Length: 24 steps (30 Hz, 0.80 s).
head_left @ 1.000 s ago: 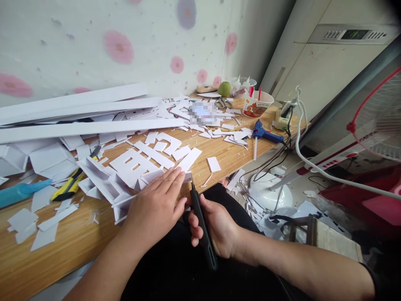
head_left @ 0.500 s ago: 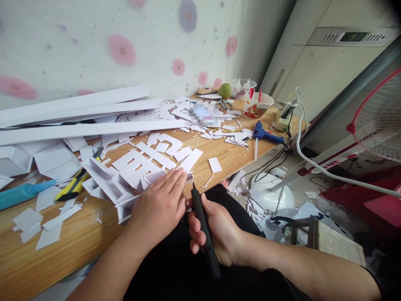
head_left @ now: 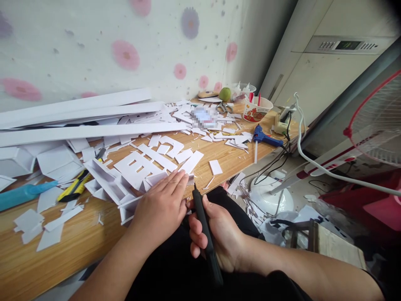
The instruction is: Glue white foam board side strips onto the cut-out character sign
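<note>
A blue glue gun [head_left: 265, 137] lies on the counter [head_left: 232, 156]. Just behind it stands a printed bowl [head_left: 257, 109], a green fruit [head_left: 224, 94] beyond. Far to its left lie long white strips [head_left: 78, 109] and a yellow utility knife [head_left: 73, 189]; to its right, a fan [head_left: 379, 121].

I see white card pieces [head_left: 134, 167] on a tan wood table [head_left: 78, 244], a black knife [head_left: 206, 238], a blue glue gun [head_left: 266, 137] and pink-flowered wallpaper [head_left: 125, 54].
</note>
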Available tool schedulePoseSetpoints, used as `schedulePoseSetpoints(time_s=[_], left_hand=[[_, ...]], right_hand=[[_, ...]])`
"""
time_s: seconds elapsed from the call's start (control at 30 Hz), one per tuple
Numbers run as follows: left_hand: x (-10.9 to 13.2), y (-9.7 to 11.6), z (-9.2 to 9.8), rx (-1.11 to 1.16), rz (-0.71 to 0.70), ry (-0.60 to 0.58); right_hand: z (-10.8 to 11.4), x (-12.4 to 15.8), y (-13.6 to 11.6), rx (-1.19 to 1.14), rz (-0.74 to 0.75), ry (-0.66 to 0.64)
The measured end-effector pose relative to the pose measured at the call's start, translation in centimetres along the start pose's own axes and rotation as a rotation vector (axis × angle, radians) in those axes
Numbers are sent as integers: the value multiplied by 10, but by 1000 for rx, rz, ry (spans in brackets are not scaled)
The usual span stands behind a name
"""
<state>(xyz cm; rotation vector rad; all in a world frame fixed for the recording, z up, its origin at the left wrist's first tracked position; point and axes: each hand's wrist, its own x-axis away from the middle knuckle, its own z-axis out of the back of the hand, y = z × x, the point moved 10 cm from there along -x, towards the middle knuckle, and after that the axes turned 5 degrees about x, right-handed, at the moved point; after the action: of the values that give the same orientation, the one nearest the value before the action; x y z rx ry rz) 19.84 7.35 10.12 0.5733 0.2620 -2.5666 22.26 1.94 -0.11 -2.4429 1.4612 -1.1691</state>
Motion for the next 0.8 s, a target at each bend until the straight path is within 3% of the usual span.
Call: schedulePoseSetpoints(time_s=[0.13, 0.27, 0.37, 0.57, 0.8], left_hand=[[0, 1, 1, -1, -24, 7], [2, 2, 1, -12, -48, 6], [2, -1, 0, 6, -12, -3], [2, 0, 1, -1, 7, 22], [2, -1, 1, -14, 5, 12]], right_hand=[[-16, 6, -9, 8, 60, -92], [-30, 16, -34, -31, 199, -163], [-17, 13, -35, -42, 188, -53], [20, -4, -3, -3, 37, 102], [21, -7, 5, 43, -21, 119]])
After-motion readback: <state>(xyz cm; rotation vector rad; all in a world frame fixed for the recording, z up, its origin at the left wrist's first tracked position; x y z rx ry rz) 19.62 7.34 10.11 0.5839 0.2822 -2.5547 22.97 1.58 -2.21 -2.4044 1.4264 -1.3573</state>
